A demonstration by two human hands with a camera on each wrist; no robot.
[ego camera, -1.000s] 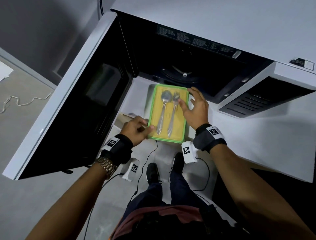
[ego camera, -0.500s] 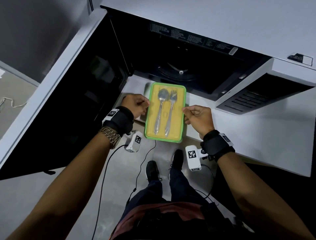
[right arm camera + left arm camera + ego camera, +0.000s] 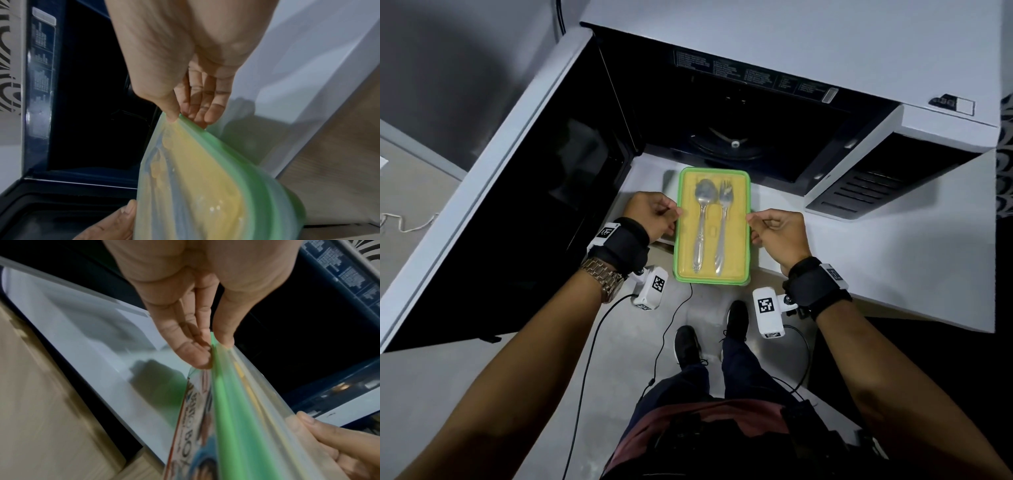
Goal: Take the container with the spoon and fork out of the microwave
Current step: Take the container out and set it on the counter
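Note:
A flat rectangular container with a green rim and yellow inside is held level in front of the open microwave. A metal spoon and fork lie side by side in it. My left hand pinches its left long edge, thumb on top and fingers beneath, as the left wrist view shows on the container. My right hand pinches the right long edge the same way, seen on the container in the right wrist view.
The microwave door stands swung open at my left. The dark cavity with its turntable hub lies just beyond the container. A white counter runs to the right. Cables and my shoes are on the floor below.
Both hands have shifted from the container's near corners to the middle of its long edges. The container has come a little further out from the cavity towards me.

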